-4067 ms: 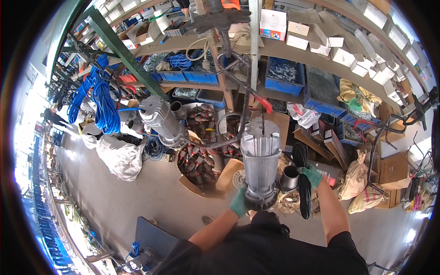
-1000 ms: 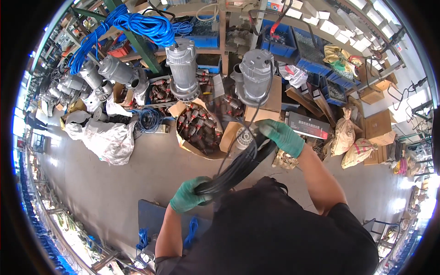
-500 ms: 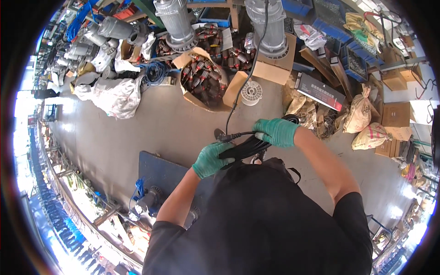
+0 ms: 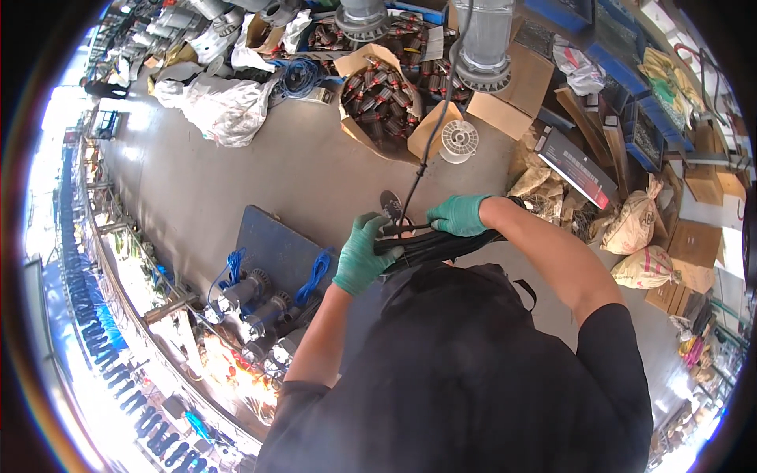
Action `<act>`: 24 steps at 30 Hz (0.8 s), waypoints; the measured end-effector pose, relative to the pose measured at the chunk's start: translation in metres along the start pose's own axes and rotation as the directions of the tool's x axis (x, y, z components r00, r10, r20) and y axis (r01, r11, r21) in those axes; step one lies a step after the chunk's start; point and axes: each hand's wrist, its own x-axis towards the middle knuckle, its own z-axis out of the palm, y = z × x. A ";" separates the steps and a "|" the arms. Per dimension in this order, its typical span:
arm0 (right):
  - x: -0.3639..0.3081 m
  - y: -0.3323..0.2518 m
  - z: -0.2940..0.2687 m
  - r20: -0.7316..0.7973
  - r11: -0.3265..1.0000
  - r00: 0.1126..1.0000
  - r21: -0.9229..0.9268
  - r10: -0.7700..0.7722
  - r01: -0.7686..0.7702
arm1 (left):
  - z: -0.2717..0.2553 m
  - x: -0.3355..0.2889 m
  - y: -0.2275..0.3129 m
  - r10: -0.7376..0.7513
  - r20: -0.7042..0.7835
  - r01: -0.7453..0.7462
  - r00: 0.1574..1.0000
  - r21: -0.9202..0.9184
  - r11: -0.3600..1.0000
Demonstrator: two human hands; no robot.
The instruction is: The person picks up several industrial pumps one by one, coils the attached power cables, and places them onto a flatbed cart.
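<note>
A thick coil of black cable [image 4: 430,251] stretches between my two green-gloved hands, in front of my body. My left hand [image 4: 365,256] is closed round the coil's left end, thumb below and fingers above. Farther right, my right hand [image 4: 460,216] grips the top of the bundle, where a short cable length runs across toward the left hand. From the bundle a single cable strand [image 4: 424,162] rises away to the far side, with a small knot or joint partway up. It passes in front of a large grey motor-like unit [image 4: 483,43]. The right fingertips are partly hidden by the cable.
An open carton [image 4: 347,122] of dark parts with red bands stands ahead, beside a white spool [image 4: 459,142]. A white sack [image 4: 229,110] lies far left. At lower left is a blue board [image 4: 272,236] near grey pumps [image 4: 256,303]. Tied sacks [image 4: 633,213] sit right.
The view has shifted, so the floor items sit higher and the blue board shows more. My hands still hold the coil; the thick cable joint has moved up, away from the left hand.
</note>
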 end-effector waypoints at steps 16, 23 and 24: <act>-0.018 -0.025 -0.007 -0.174 0.980 0.983 -0.177 0.061 -0.093 | -0.034 0.094 -0.008 -0.258 0.810 0.181 0.527 0.189 0.965; -0.047 0.001 0.015 -0.192 0.951 0.955 0.257 0.225 -0.173 | -0.017 0.170 0.016 -0.214 0.974 0.647 -0.071 0.208 0.734; -0.051 0.009 0.008 -0.044 0.922 0.978 0.343 0.205 -0.177 | -0.004 0.177 0.005 -0.258 0.960 0.590 -0.108 0.270 0.761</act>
